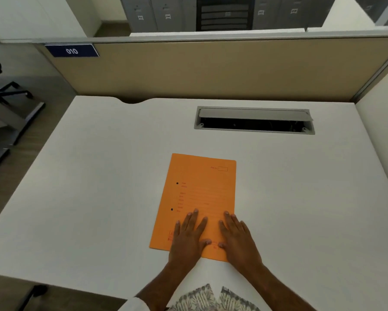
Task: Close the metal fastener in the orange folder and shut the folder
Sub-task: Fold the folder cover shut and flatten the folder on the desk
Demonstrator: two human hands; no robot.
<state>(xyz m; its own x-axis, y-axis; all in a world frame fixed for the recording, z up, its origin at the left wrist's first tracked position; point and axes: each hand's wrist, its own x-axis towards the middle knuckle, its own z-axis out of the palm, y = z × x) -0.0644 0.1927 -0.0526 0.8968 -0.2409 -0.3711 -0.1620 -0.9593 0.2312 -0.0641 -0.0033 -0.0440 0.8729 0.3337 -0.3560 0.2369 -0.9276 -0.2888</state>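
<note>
The orange folder (199, 194) lies shut and flat on the white desk (98, 187), its printed front cover facing up. Two small dark holes show near its left edge. The metal fastener is hidden inside. My left hand (188, 236) rests palm down on the folder's near left part, fingers spread. My right hand (237, 236) lies flat beside it on the near right part, fingers apart. Neither hand holds anything.
A grey cable tray (253, 120) with its lid lifted is set into the desk behind the folder. A beige partition (211, 68) closes the far side. An office chair base (6, 93) stands off the desk at left.
</note>
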